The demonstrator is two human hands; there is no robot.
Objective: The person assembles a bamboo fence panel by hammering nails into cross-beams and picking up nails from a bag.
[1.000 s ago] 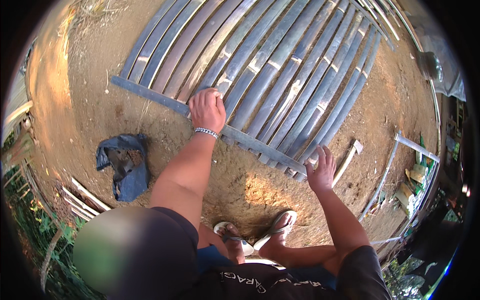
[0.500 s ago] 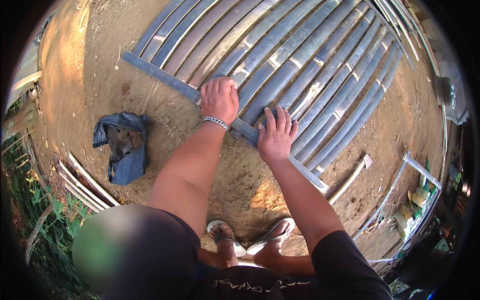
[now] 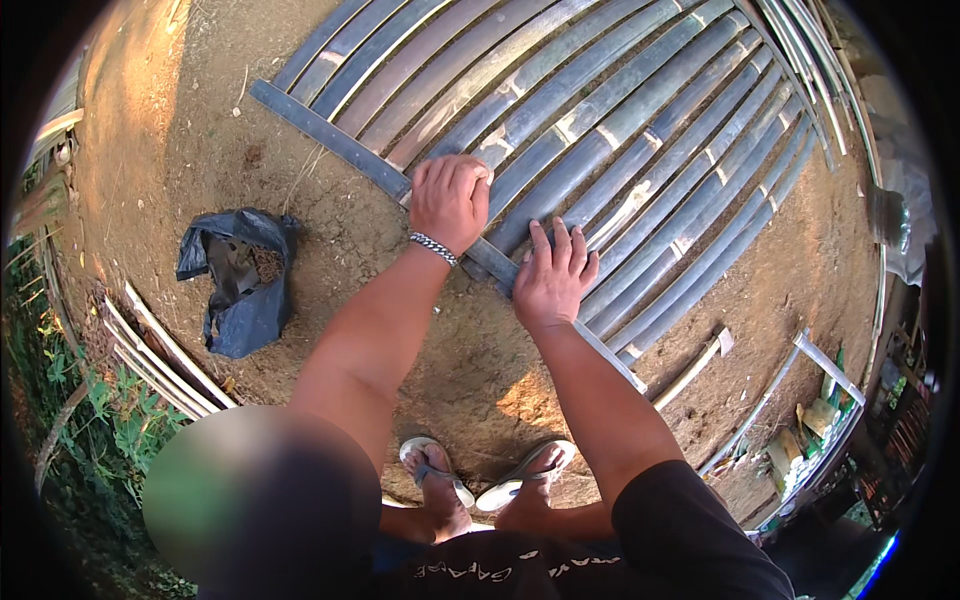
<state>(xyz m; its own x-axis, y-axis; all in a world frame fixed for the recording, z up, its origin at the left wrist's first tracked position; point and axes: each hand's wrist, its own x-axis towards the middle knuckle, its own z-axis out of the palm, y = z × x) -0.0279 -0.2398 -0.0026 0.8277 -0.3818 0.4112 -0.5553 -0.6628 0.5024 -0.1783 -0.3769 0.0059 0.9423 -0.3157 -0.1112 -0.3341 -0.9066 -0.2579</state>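
A panel of long dark bamboo slats (image 3: 572, 197) lies on the ground ahead of me, its near ends over a dark crosspiece (image 3: 330, 138). My left hand (image 3: 450, 203), with a chain bracelet (image 3: 434, 248) at the wrist, is closed in a fist where a slat meets the crosspiece. Whatever its curled fingers hold is hidden. Just to the right, my right hand (image 3: 554, 276) rests over the crosspiece and slat ends, fingers stretched out and slightly apart.
An open black plastic bag (image 3: 245, 315) with brown bits inside sits at left. Pale strips (image 3: 165, 350) lie below it. A wooden-handled axe-like tool (image 3: 692, 370) and a bow saw-like frame (image 3: 790, 365) are at right. My sandalled feet (image 3: 440, 478) stand close to the panel.
The view has shifted slightly, moving the bag and my feet a little leftward in the picture. Both hands keep nearly the same places on the panel.
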